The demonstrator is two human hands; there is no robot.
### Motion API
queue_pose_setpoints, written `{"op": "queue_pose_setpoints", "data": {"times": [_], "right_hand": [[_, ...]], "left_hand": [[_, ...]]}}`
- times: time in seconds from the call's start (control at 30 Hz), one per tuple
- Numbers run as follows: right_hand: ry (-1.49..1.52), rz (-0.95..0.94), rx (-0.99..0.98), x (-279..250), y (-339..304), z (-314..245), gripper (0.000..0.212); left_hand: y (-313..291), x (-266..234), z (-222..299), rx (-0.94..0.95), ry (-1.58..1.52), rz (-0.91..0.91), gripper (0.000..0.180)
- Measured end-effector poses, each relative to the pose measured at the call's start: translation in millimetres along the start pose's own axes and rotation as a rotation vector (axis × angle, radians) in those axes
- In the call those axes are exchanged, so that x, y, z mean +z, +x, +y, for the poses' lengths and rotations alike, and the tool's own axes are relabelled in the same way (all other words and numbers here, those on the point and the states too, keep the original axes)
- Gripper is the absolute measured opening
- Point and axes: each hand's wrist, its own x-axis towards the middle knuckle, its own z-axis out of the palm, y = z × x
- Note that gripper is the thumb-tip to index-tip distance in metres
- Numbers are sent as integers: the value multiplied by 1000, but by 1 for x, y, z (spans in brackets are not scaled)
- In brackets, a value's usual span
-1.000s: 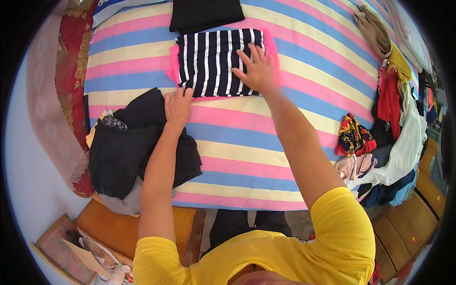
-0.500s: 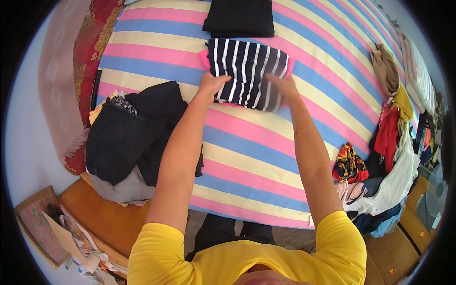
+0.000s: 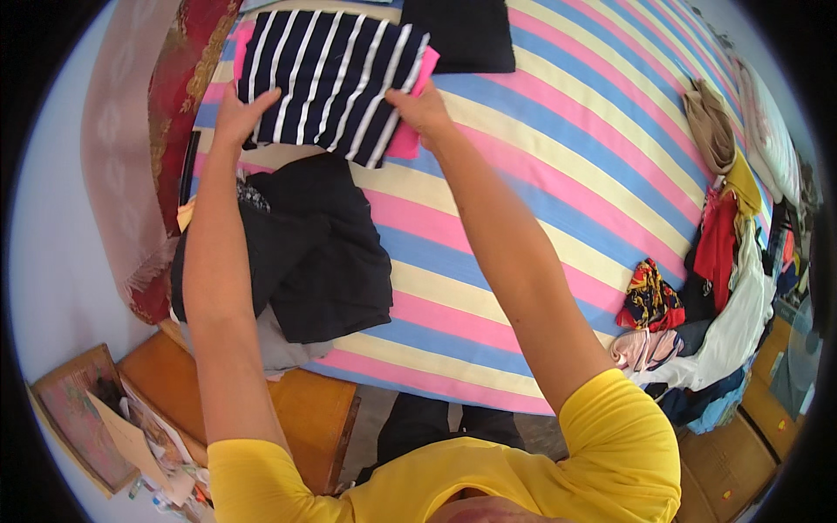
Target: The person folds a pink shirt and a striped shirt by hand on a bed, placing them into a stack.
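A folded navy and white striped garment (image 3: 327,83) with pink showing along its side edges is held up at the far left of the bed. My left hand (image 3: 246,113) grips its near left corner, thumb on top and fingers beneath. At the near right corner, my right hand (image 3: 420,112) pinches it the same way. Just right of it lies a folded black garment (image 3: 459,35), partly behind the striped one. Below my left hand sits a loose heap of black clothing (image 3: 318,248), partly hidden by my left forearm.
A striped sheet (image 3: 488,192) covers the bed. Along its right side lie mixed clothes: a red piece (image 3: 717,248), a white piece (image 3: 728,336), a patterned piece (image 3: 651,298) and a tan one (image 3: 711,131). An orange-brown wooden cabinet (image 3: 314,418) stands near left.
Both my hands have carried the striped garment leftward and farther away, from below the folded black garment to its left side. The right hand's hold stays on the garment's right side.
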Motion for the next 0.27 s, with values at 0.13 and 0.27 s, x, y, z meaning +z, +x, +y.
{"op": "queue_pose_setpoints", "data": {"times": [0.13,0.27], "right_hand": [[-784,330,-349,-48,-10,78,66],[-894,279,-445,-60,-90,94,69]], "left_hand": [[-56,88,-10,463,480,276,77],[-136,109,-23,522,780,120,73]]}}
